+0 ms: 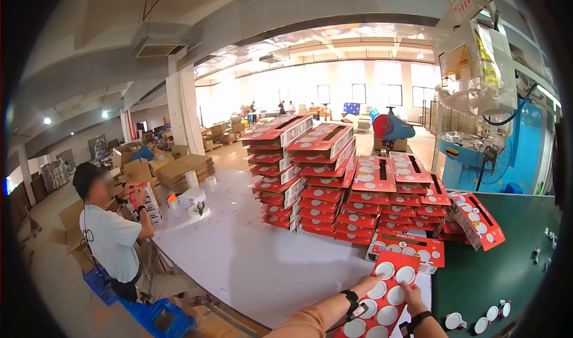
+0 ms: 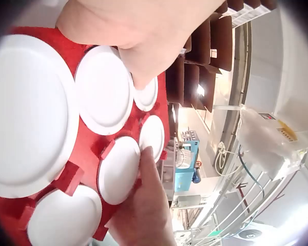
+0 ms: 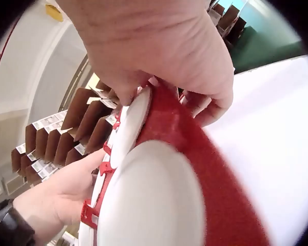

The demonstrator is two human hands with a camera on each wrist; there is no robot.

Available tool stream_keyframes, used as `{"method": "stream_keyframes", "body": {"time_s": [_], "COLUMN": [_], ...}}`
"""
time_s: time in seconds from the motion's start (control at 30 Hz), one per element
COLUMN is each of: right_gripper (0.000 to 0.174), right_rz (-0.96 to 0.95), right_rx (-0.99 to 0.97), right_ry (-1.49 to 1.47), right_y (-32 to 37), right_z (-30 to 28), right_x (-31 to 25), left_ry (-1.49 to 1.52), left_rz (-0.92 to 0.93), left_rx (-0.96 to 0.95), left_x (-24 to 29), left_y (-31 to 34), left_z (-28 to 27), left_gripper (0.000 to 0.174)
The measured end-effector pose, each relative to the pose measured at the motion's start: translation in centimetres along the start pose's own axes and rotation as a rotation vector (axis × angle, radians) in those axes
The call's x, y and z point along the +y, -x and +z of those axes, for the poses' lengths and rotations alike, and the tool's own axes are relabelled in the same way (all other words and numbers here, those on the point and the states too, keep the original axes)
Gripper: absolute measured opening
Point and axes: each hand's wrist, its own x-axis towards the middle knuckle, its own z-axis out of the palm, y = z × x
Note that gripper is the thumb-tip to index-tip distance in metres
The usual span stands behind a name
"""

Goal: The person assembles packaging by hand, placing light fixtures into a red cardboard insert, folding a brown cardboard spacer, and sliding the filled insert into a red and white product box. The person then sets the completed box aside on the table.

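Observation:
A red cardboard insert, set with rows of round white lamp discs, is held up between both hands at the front of the table. My left hand grips its left edge, its thumb by a disc in the left wrist view. On the opposite edge, my right hand pinches the card, thumb on the disc side and fingers curled behind, as the right wrist view shows. Small red tabs stick up between the discs. Just beyond the insert lies a red printed carton with white circles.
Tall stacks of red cartons stand across the white table. One carton leans at the right. Several loose lamps lie on the green surface. A tape roll sits far left, near another person handling a box.

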Motion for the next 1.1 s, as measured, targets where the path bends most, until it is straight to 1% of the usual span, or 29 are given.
{"method": "stream_keyframes", "body": {"time_s": [0.03, 0.1, 0.13, 0.17, 0.23, 0.27, 0.3, 0.33, 0.37, 0.4, 0.43, 0.47, 0.5, 0.57, 0.6, 0.63, 0.7, 0.73, 0.8, 0.83, 0.9, 0.97, 1.0, 1.03, 1.1], "right_gripper": [0.040, 0.038, 0.037, 0.036, 0.034, 0.034, 0.035, 0.036, 0.036, 0.037, 0.038, 0.039, 0.039, 0.041, 0.041, 0.041, 0.040, 0.038, 0.040, 0.042, 0.041, 0.039, 0.040, 0.041, 0.041], "right_rz": [0.001, 0.025, 0.037, 0.047, 0.065, 0.074, 0.081, 0.094, 0.100, 0.173, 0.246, 0.225, 0.231, 0.116, 0.132, 0.135, 0.110, 0.100, 0.107, 0.106, 0.119, 0.122, 0.155, 0.184, 0.190], "right_rx": [0.041, 0.072, 0.043, 0.017, -0.001, -0.038, -0.076, -0.084, -0.082, -0.050, -0.019, -0.035, -0.028, 0.002, 0.042, 0.049, 0.055, 0.070, 0.061, 0.046, 0.030, 0.007, -0.025, -0.058, -0.055], "right_ry": [-0.022, -0.008, -0.034, -0.064, -0.051, -0.082, -0.113, -0.073, -0.079, -0.019, 0.042, -0.010, -0.019, -0.019, 0.029, 0.022, 0.001, -0.017, -0.023, -0.017, -0.060, -0.101, -0.041, 0.020, 0.017], "right_y": [-0.1, 0.1, 0.8, 1.4, 2.0, 2.4, 2.7, 2.5, 3.3, 4.0, 4.3, 3.6, 2.9, 2.3, 2.3, 2.2, 2.1, 2.7, 2.6, 2.8, 3.1, 3.1, 3.1, 3.0, 3.2], "right_z": [0.3, 0.7, 0.8, 0.8, 0.3, 0.1, -0.1, -0.4, -0.3, -0.4, -0.5, -0.9, -1.3, -1.9, -2.3, -2.7, -3.3, -3.3, -3.9, -4.1, -4.5, -5.0, -5.4, -5.8, -5.8], "right_x": [-0.3, -0.8, -1.1, -1.3, -0.5, -0.3, 0.0, 0.4, -1.3, -3.5, -5.0, -4.8, -4.2, -3.7, -3.4, -2.9, -1.2, -1.7, -1.2, -0.9, -1.0, -1.2, -1.5, -1.8, -2.5], "left_ry": [0.003, -0.051, 0.046, 0.043, 0.045, 0.099, 0.095, 0.099, 0.101, 0.096, 0.031, -0.036, -0.044, -0.129, -0.150, -0.158, -0.056, -0.068, -0.346, -0.362, -0.277, -0.303, -0.319, -0.327, -0.381], "left_rz": [-0.007, 0.060, 0.098, 0.094, -0.050, -0.109, -0.115, -0.035, 0.043, 0.038, 0.088, 0.137, 0.133, 0.138, 0.092, 0.092, 0.137, 0.132, 0.261, 0.252, 0.406, 0.405, 0.418, 0.418, 0.442], "left_rx": [0.002, 0.186, 0.175, 0.174, -0.025, -0.108, -0.110, -0.086, -0.062, -0.065, -0.032, -0.002, -0.010, 0.029, -0.023, -0.030, -0.127, -0.133, 0.182, 0.165, -0.030, -0.065, -0.089, -0.093, -0.098], "left_x": [-0.2, -0.9, -1.5, -1.8, -2.2, -0.4, -0.6, -0.7, -0.2, 0.1, 2.3, 3.5, 3.3, 2.9, 2.6, 1.6, -0.4, -0.2, 0.6, 1.5, 5.0, 5.1, 5.4, 5.9, 7.2], "left_y": [0.2, 0.7, 1.2, 1.3, 1.9, 3.4, 3.1, 2.5, 2.8, 3.1, 5.0, 6.0, 5.5, 4.1, 3.4, 2.5, 0.8, 0.5, 0.8, 1.1, 2.8, 2.0, 1.6, 1.9, 3.0], "left_z": [0.3, 0.9, 1.0, 0.8, -0.1, -0.8, -0.8, -0.8, -0.9, -0.7, -0.7, -0.5, 0.0, 1.4, 1.7, 2.1, 2.8, 3.0, 3.7, 3.5, 2.1, 1.8, 1.7, 1.8, 2.0], "left_gripper": [0.061, 0.069, 0.067, 0.067, 0.064, 0.063, 0.063, 0.062, 0.062, 0.062, 0.061, 0.060, 0.060, 0.059, 0.060, 0.060, 0.067, 0.067, 0.078, 0.078, 0.089, 0.092, 0.094, 0.094, 0.090]}}
